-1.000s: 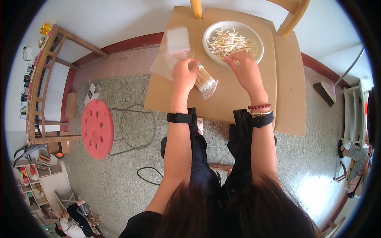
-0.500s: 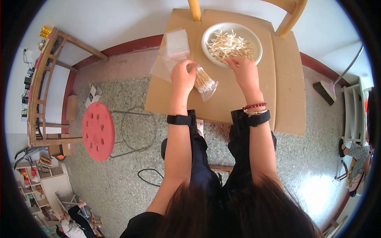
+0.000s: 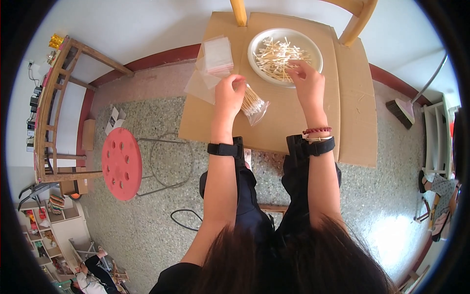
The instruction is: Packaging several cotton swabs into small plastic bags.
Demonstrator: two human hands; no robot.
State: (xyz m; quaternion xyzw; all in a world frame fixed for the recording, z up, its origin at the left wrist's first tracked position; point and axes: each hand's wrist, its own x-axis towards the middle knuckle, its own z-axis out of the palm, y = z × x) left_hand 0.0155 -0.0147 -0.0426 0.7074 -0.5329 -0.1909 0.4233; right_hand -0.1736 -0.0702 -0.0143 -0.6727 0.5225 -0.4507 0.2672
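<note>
My left hand is closed at the upper end of a clear plastic bag, gripping it. Cotton swabs lie bundled inside the bag, their white tips toward its lower right end. At the right rim of a white round bowl, my right hand reaches in with thumb and fingers bent together. Its fingertips are among the loose cotton swabs heaped in the bowl; what they pinch, if anything, is too small to make out.
A stack of flat clear bags lies left of the bowl on the cardboard sheet. Wooden chair parts stand behind it. A red stool is at the left, a broom at the right. Another person sits far lower left.
My right hand has moved slightly right and farther into the bowl, its fingers now over the swabs. My left hand and the bag have barely moved.
</note>
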